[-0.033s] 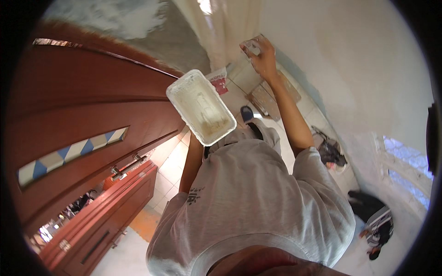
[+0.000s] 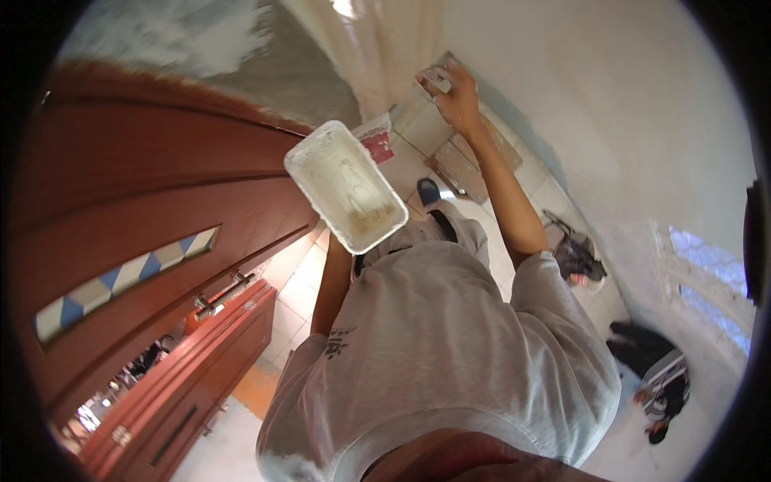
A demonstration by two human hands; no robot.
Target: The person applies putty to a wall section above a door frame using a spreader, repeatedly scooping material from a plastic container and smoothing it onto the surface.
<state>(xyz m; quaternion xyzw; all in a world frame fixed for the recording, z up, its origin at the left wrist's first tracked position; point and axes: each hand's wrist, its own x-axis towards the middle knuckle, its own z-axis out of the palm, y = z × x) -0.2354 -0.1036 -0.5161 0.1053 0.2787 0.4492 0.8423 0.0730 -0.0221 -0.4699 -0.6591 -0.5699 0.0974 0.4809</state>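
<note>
A white rectangular plastic tub (image 2: 325, 165), its inside smeared with pale plaster, is held up in front of my chest. My left forearm (image 2: 331, 293) rises beneath it; the tub hides my left hand, which supports it from below. Out ahead, close to the wall corner, my right hand (image 2: 458, 100) is closed on a thin, flat, whitish scraper-like piece (image 2: 438, 79). Pale smears mark the fingers, and the piece's exact kind is unclear.
Brown panelled door leaves (image 2: 177, 177) with metal handles stand to my left. A pale curtain (image 2: 385, 56) hangs ahead, and a whitish wall (image 2: 578, 104) runs along the right. Boards (image 2: 462, 169) and a dark bag (image 2: 577, 257) lie on the tiles. Another person (image 2: 654, 373) is at the right.
The view shifts very slightly, so the tub and my right hand appear a little further left. Both hands keep their hold.
</note>
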